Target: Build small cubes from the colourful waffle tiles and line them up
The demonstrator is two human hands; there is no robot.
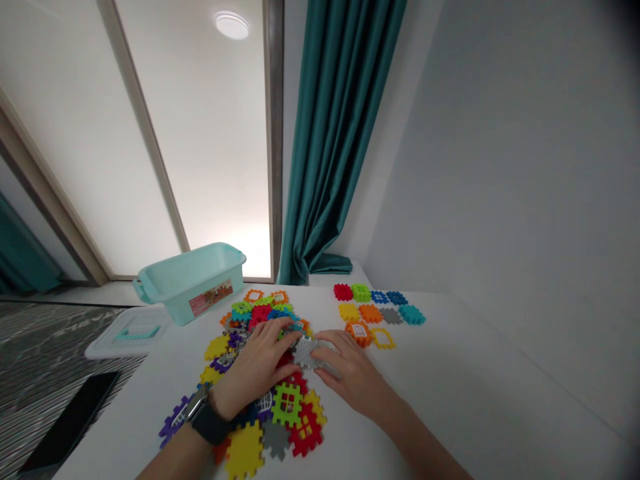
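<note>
A light grey interlocking building tile with toothed edges is between my two hands, just above the pile. My right hand grips it from the right, thumb below and fingers curled over its edge. My left hand, with a dark watch on the wrist, reaches over the pile, and its thumb and index fingertip meet the tile's left part. Under and around the left hand lies a heap of colourful interlocking tiles, including a lime green window tile and a red one. The left hand covers part of the heap.
Several tiles lie in loose rows at the right, among them an orange tile and a turquoise tile. A mint plastic bin stands at the back left beside its clear lid. A black flat object lies at the lower left.
</note>
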